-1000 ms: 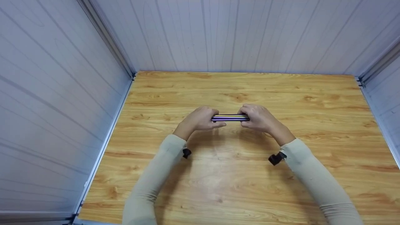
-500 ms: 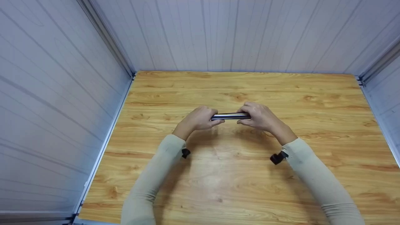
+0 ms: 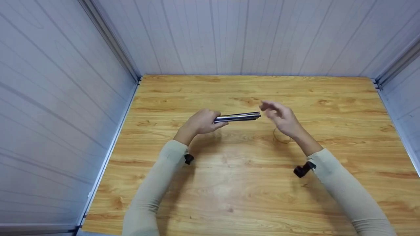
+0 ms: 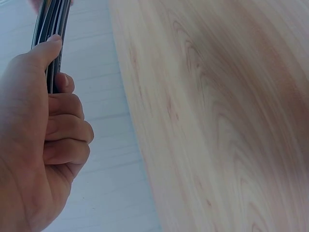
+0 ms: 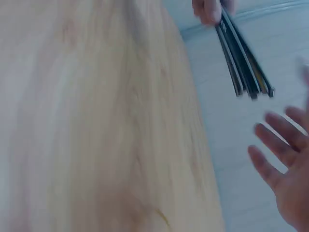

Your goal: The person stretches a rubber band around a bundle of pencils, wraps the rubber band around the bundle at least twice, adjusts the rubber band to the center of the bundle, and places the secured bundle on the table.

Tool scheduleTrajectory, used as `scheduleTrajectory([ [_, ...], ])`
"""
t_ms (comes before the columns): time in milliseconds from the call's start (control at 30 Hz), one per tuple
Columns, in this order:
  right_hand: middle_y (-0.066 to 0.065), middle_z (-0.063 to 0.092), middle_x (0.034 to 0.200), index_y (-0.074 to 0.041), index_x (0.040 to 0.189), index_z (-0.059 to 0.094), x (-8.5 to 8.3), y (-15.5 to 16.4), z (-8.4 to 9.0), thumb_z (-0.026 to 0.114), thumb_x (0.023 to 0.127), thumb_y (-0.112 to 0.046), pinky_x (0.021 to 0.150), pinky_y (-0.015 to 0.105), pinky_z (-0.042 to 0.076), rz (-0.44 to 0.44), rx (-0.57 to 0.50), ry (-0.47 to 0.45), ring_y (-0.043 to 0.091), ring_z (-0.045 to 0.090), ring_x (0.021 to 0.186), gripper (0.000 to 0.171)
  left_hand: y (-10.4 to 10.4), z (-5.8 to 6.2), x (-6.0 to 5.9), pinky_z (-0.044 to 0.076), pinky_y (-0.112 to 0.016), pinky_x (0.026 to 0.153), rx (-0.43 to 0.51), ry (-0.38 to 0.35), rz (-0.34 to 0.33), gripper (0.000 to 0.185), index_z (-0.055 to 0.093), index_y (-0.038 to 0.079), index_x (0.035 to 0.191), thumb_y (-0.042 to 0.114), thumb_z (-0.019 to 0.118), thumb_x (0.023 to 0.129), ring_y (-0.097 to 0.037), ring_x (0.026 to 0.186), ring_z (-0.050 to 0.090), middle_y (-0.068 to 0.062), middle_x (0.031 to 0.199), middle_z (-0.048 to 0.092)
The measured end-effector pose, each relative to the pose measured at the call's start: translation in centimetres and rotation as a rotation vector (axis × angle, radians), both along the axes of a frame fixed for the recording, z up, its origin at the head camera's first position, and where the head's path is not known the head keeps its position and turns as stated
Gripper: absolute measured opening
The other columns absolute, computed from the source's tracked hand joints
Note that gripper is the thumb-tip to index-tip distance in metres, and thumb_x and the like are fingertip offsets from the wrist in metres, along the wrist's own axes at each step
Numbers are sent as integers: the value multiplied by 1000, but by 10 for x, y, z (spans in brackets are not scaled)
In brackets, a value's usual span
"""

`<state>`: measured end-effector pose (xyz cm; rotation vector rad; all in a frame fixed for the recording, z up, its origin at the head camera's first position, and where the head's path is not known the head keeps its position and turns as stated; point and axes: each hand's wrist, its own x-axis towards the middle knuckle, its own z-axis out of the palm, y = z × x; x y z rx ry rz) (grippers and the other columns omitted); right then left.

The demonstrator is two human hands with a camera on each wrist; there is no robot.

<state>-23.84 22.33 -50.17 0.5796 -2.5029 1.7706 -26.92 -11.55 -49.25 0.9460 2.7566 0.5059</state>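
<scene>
Dark, glossy rods bundled together [image 3: 237, 117] are hanging above the wooden table [image 3: 249, 183] at the head view's centre, the left hand [image 3: 200, 122] gripping their left end while the right hand [image 3: 283, 118] is hovering just right of the free end — fingers spread and blurred, holding nothing. A thin loop [image 3: 281, 137] is lying on the table below that hand.

Left wrist view: the left hand [image 4: 41, 140] is showing curled fingers [image 4: 67, 128] and the thumb clamping the bundle [image 4: 52, 21] at upper left.

Right wrist view — the bundle's fanned tips [image 5: 244, 63] are pointing toward the right hand [image 5: 286, 164] at lower right, its fingers apart.
</scene>
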Motion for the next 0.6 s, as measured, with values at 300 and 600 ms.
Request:
scheduleTrajectory([
  [300,15,59,168,6,166,47,19,-20,-9,36,123,-45,114,25,54,-102,-476,-56,9,60,148,68,0,6,-3,38,-31,66,-12,-7,0,48,70,2,104,49,62,115,-15,68,46,1,78,52],
  [600,32,35,179,11,169,37,36,-33,-22,33,122,-29,126,25,48,-25,-407,-39,33,44,167,62,-2,5,-6,40,-32,69,1,17,1,47,70,3,104,47,63,114,-15,70,48,1,80,54],
])
